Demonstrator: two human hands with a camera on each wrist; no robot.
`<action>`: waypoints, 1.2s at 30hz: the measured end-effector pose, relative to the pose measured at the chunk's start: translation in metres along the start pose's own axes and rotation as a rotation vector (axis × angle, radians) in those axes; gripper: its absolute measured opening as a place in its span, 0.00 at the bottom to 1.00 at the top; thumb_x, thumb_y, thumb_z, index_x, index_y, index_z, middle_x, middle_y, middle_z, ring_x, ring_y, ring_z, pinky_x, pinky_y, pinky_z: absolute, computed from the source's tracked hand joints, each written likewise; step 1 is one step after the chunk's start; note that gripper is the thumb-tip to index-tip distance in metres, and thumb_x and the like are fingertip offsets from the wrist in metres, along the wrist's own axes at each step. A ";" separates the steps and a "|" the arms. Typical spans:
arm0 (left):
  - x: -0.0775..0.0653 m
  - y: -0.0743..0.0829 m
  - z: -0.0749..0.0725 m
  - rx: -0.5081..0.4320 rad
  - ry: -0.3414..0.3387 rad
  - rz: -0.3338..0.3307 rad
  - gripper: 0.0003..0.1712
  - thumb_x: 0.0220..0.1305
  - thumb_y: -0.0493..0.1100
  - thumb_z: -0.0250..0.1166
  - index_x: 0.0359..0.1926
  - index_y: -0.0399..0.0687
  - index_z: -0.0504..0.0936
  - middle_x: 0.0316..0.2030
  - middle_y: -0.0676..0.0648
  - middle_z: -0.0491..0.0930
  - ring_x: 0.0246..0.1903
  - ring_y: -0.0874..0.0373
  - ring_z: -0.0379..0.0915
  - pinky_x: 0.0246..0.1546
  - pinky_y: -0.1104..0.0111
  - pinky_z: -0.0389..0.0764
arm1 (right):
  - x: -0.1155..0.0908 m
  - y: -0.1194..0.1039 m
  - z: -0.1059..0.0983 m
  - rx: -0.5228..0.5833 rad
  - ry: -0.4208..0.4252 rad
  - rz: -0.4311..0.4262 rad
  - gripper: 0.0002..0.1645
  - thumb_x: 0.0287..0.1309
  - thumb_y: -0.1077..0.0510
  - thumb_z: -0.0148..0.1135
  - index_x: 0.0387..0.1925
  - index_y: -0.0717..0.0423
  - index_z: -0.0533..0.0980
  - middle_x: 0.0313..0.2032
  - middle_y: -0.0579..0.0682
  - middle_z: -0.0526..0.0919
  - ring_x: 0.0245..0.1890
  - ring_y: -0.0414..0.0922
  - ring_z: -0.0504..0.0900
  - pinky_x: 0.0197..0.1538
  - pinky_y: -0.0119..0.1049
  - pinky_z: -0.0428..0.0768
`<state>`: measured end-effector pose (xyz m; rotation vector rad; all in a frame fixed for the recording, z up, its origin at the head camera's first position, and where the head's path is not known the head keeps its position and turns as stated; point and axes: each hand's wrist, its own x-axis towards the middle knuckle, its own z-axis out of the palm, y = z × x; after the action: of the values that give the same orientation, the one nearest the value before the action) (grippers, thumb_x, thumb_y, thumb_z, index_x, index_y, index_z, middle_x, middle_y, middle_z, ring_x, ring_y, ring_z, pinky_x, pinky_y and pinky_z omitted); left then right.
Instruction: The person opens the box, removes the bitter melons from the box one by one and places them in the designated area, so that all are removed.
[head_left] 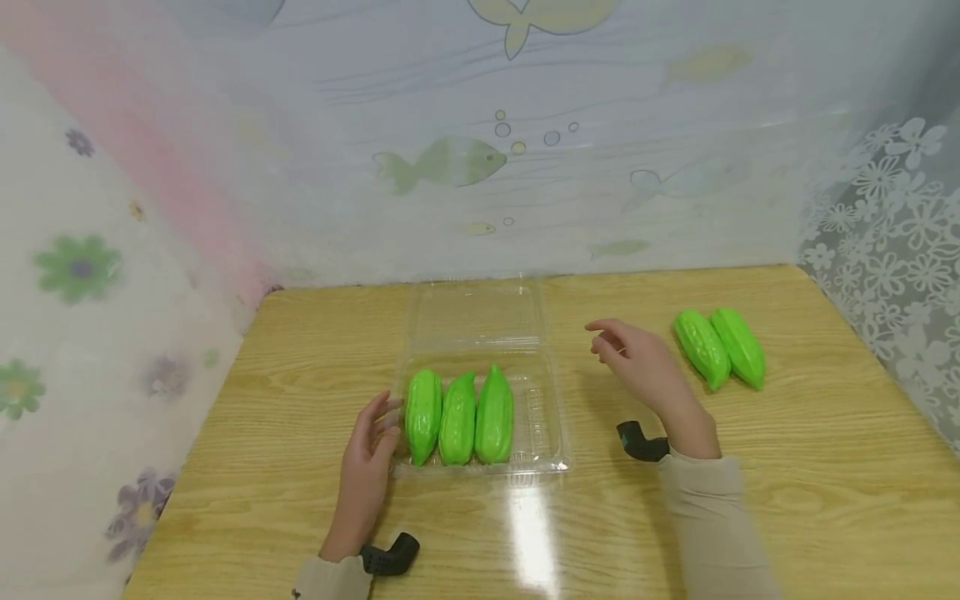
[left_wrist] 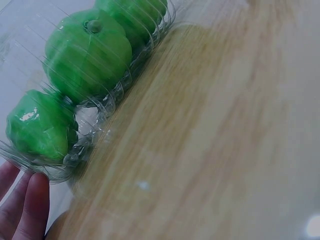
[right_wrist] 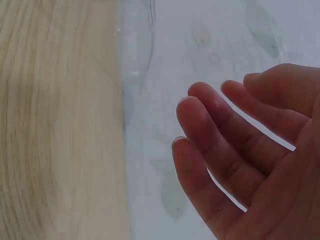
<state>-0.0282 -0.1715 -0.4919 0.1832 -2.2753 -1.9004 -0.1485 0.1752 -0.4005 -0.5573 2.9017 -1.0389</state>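
Observation:
A clear plastic clamshell container (head_left: pixel 558 417) lies on the wooden table with its lid (head_left: pixel 476 312) folded back towards the wall. Three bright green, ridged, gourd-like pieces (head_left: pixel 495 421) lie side by side in its left and middle part. My left hand (head_left: pixel 367 442) rests its fingertips against the container's left side, the fingers fairly straight. Seen from the left wrist, the fingers (left_wrist: pixel 32 205) touch the clear wall beside the nearest green piece (left_wrist: pixel 42 125). To the right of the container my right hand (head_left: pixel 645 367) hovers over the table, holding nothing, its fingers (right_wrist: pixel 225 145) loosely bent.
Two more green gourd-like pieces (head_left: pixel 723 348) lie together on the table (head_left: pixel 817 467) at the right, beyond the right hand. A fish-patterned curtain (head_left: pixel 465 208) stands along the back edge, a flowered wall covering (head_left: pixel 82 333) on the left, and white lace-like flowers (head_left: pixel 892 200) at the right.

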 end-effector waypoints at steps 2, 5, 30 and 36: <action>0.000 0.000 0.000 -0.007 -0.002 0.001 0.26 0.66 0.43 0.50 0.64 0.60 0.59 0.56 0.54 0.65 0.54 0.59 0.63 0.48 0.66 0.69 | 0.000 -0.002 0.002 0.002 -0.005 -0.003 0.19 0.64 0.51 0.44 0.55 0.50 0.68 0.37 0.48 0.79 0.34 0.43 0.77 0.37 0.41 0.73; 0.000 0.001 0.000 -0.007 -0.005 0.002 0.26 0.66 0.44 0.50 0.64 0.60 0.59 0.56 0.53 0.65 0.55 0.59 0.63 0.48 0.66 0.69 | 0.000 -0.007 0.005 0.029 -0.012 -0.009 0.19 0.64 0.51 0.44 0.54 0.49 0.69 0.37 0.47 0.79 0.34 0.43 0.77 0.36 0.40 0.73; -0.002 0.011 0.000 -0.013 -0.006 -0.012 0.25 0.66 0.40 0.50 0.63 0.59 0.60 0.56 0.51 0.65 0.54 0.58 0.63 0.45 0.70 0.70 | -0.005 -0.067 0.030 0.260 -0.055 -0.074 0.26 0.62 0.48 0.49 0.60 0.48 0.63 0.53 0.45 0.70 0.47 0.44 0.73 0.47 0.43 0.72; 0.000 0.000 -0.001 0.005 -0.015 0.042 0.26 0.66 0.44 0.49 0.65 0.56 0.57 0.57 0.52 0.64 0.55 0.58 0.63 0.46 0.71 0.70 | -0.006 -0.077 0.048 0.253 -0.081 -0.042 0.31 0.61 0.45 0.48 0.64 0.44 0.56 0.55 0.45 0.68 0.47 0.42 0.73 0.47 0.42 0.73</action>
<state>-0.0283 -0.1722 -0.4921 0.1214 -2.2750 -1.8814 -0.1120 0.0927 -0.3909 -0.6319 2.6446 -1.3287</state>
